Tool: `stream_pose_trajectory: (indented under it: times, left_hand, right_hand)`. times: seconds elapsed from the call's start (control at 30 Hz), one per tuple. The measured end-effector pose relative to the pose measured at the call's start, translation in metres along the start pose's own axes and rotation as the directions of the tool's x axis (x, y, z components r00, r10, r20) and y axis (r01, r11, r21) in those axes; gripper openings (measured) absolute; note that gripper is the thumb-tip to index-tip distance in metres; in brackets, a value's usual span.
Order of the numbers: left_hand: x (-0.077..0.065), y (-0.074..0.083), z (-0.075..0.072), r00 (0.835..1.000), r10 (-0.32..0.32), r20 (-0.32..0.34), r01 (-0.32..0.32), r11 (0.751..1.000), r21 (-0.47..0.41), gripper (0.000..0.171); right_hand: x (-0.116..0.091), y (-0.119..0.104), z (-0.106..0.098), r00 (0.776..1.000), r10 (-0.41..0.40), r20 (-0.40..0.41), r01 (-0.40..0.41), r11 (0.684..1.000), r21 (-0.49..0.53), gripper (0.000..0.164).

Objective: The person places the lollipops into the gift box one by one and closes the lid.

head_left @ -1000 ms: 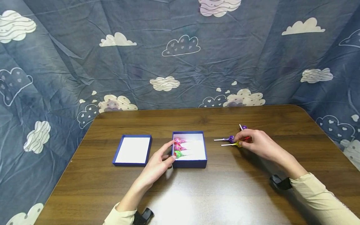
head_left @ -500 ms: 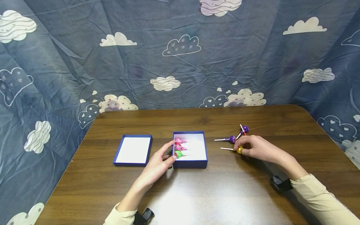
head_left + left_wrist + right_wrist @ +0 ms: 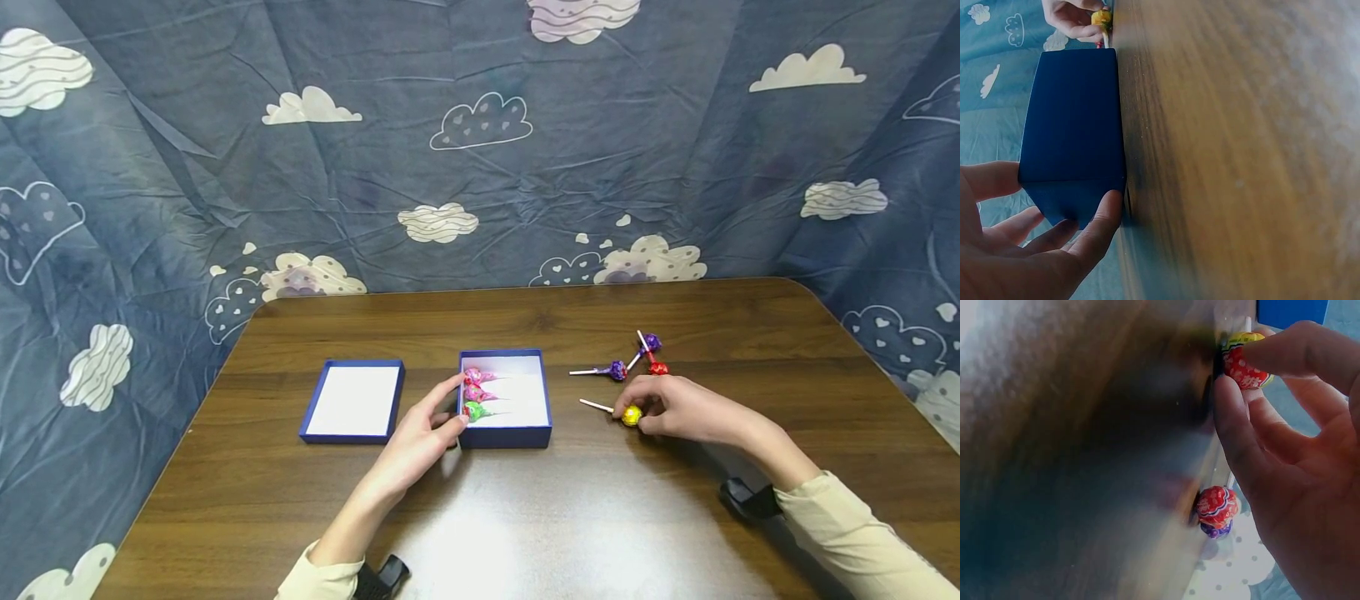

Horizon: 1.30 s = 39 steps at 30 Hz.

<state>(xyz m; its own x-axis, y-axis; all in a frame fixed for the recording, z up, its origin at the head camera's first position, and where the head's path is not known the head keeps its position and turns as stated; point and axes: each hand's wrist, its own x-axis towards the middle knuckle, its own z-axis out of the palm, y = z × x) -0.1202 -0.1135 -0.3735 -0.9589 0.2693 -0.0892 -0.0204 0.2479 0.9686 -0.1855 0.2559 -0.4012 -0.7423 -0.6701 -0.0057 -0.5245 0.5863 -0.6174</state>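
A blue box (image 3: 506, 438) with a white inside stands mid-table, holding two pink lollipops (image 3: 480, 393) and a green lollipop (image 3: 476, 412), heads along its left wall. My left hand (image 3: 414, 437) touches that left side with fingers spread; the left wrist view shows the fingertips on the box's end wall. To the right, my right hand (image 3: 686, 408) pinches a yellow lollipop (image 3: 632, 416) by its wrapped head, low over the table, the stick pointing left towards the box. In the right wrist view its wrapper (image 3: 1246, 365) looks red and yellow, between thumb and fingers.
Behind my right hand lie a purple lollipop (image 3: 617, 370), another purple lollipop (image 3: 652, 342) and a red lollipop (image 3: 657, 368), the last two with crossing sticks. A shallow blue lid (image 3: 352, 400) lies inside up to the left. Cloud-patterned cloth (image 3: 487, 200) hangs behind the wooden table (image 3: 585, 525).
My right hand has drawn the yellow lollipop towards me, away from the purple and red ones, and its stick has tilted. My left hand and the box have stayed put.
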Motion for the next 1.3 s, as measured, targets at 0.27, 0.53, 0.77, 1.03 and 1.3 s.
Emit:
stream_pose_trajectory:
  times: [0.27,0.53,0.77,1.03,1.3]
  left_hand:
    - [0.000,0.000,-0.002,1.000,-0.001,0.002,0.001,1.000,0.017,0.058]
    - [0.000,0.001,-0.002,1.000,0.002,-0.004,-0.002,1.000,0.029,0.058]
    - [0.000,0.001,-0.002,1.000,0.004,-0.003,-0.004,1.000,0.031,0.058]
    - [0.006,-0.015,-0.002,1.000,0.007,-0.007,-0.006,1.000,0.025,0.059]
    - [0.014,-0.032,-0.001,1.000,0.017,-0.014,-0.017,0.999,0.049,0.059]
  right_hand:
    - [0.001,-0.002,0.006,1.000,-0.004,0.013,0.004,1.000,0.018,0.039]
    - [0.002,-0.005,0.010,0.999,0.002,-0.043,-0.003,1.000,-0.020,0.033]
    - [0.005,-0.016,0.010,0.992,0.035,-0.118,-0.045,0.996,-0.077,0.028]
    - [0.008,-0.020,0.013,0.952,-0.039,-0.304,-0.021,0.981,-0.190,0.021]
    - [0.009,-0.023,0.011,0.939,-0.003,-0.343,-0.063,0.981,-0.182,0.018]
